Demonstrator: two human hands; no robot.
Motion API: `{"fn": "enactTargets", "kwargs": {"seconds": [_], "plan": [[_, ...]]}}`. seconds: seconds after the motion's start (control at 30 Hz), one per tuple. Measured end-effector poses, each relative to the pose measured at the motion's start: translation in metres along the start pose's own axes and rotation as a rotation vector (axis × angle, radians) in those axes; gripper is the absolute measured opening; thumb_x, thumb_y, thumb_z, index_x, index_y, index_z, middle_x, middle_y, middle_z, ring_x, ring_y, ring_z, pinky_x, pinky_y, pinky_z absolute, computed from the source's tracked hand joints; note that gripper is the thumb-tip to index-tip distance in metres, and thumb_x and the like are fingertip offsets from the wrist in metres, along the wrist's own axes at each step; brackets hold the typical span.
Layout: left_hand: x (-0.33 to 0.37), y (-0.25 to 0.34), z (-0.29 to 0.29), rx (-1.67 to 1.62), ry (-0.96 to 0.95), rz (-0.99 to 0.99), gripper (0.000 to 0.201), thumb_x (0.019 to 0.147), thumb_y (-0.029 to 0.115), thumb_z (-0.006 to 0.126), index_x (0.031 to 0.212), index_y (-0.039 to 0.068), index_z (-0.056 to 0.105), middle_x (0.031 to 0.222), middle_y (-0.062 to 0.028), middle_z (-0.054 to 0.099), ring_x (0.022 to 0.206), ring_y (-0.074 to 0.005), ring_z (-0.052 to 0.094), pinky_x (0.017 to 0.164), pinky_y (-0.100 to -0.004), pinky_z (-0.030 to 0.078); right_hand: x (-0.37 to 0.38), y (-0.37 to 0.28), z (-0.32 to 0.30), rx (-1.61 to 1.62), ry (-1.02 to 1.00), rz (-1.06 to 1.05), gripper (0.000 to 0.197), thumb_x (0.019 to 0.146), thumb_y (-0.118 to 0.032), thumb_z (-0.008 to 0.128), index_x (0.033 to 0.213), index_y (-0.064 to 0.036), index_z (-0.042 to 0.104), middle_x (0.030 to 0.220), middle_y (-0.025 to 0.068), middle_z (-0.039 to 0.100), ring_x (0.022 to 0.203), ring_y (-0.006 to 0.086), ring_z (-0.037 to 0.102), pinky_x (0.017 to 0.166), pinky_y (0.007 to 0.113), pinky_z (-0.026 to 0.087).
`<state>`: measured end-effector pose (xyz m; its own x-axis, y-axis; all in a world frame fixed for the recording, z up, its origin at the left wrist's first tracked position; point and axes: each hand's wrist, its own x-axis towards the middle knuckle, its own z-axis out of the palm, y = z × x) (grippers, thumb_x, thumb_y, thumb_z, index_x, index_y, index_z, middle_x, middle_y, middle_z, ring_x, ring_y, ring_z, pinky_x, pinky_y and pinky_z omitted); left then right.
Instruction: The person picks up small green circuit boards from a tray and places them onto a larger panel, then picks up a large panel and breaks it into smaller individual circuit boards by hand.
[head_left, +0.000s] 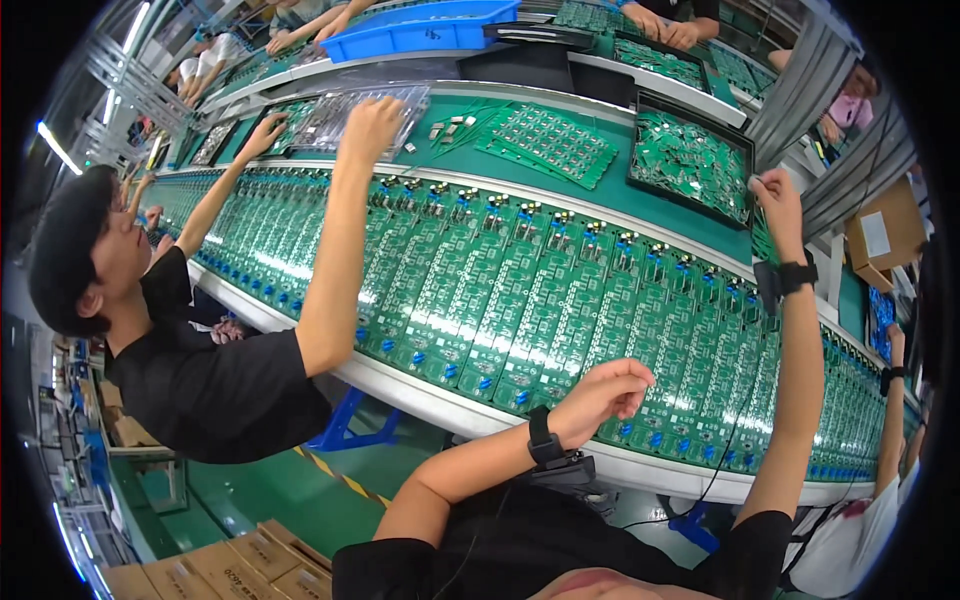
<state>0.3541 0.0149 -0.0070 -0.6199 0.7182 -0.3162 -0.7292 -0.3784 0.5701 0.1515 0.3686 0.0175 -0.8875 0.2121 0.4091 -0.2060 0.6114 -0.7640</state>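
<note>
Curled above the near side of a long row of green circuit boards (520,310), my left hand (605,395) has its fingers drawn in; whatever they may hold is hidden. My right hand (780,210) is raised at the right corner of a black tray (690,210). Its thumb and fingertips pinch a small pale piece (755,184), too small to name. Many small green board pieces (685,155) lie heaped in that tray. Left of it, stacked green panels (550,143) with small metal parts rest on the green bench surface.
At my left a co-worker (130,290) reaches across the line, one hand over a clear plastic tray (400,105). A blue bin (420,28) stands at the back. Cardboard boxes (220,570) sit at lower left, another box (885,235) at right. Metal posts (805,85) rise behind.
</note>
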Motion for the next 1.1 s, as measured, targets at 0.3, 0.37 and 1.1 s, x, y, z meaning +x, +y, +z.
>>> {"fn": "enactTargets", "kwargs": {"seconds": [0.3, 0.37, 1.1], "plan": [[0.005, 0.004, 0.015, 0.064, 0.024, 0.035, 0.007, 0.084, 0.010, 0.049, 0.089, 0.005, 0.051, 0.063, 0.0009, 0.044, 0.059, -0.0096, 0.042, 0.054, -0.0227, 0.034, -0.118, 0.031, -0.180, -0.308, 0.204, 0.184, 0.020, 0.084, -0.012, 0.053, 0.101, -0.0026, 0.057, 0.077, 0.0026, 0.058, 0.065, 0.0095, 0.056, 0.055, 0.021, 0.046], [0.005, 0.002, 0.013, 0.065, 0.013, 0.069, 0.009, 0.085, 0.008, 0.047, 0.090, 0.003, 0.052, 0.064, 0.0000, 0.047, 0.060, -0.0087, 0.044, 0.055, -0.0211, 0.035, -0.144, 0.054, -0.232, -0.311, 0.194, 0.372, 0.018, 0.082, -0.012, 0.055, 0.096, -0.0019, 0.059, 0.073, 0.0027, 0.059, 0.063, 0.0092, 0.056, 0.054, 0.022, 0.047], [-0.097, -0.023, 0.000, 1.453, 0.428, 0.545, 0.014, 0.079, 0.007, 0.053, 0.067, 0.000, 0.051, 0.060, -0.0050, 0.046, 0.053, -0.0118, 0.044, 0.048, -0.0251, 0.032, -0.201, 0.155, -0.298, -0.829, 0.352, 0.455, 0.006, 0.070, -0.001, 0.054, 0.073, -0.0040, 0.058, 0.058, 0.0072, 0.057, 0.055, 0.0189, 0.058, 0.052, 0.031, 0.044]]}}
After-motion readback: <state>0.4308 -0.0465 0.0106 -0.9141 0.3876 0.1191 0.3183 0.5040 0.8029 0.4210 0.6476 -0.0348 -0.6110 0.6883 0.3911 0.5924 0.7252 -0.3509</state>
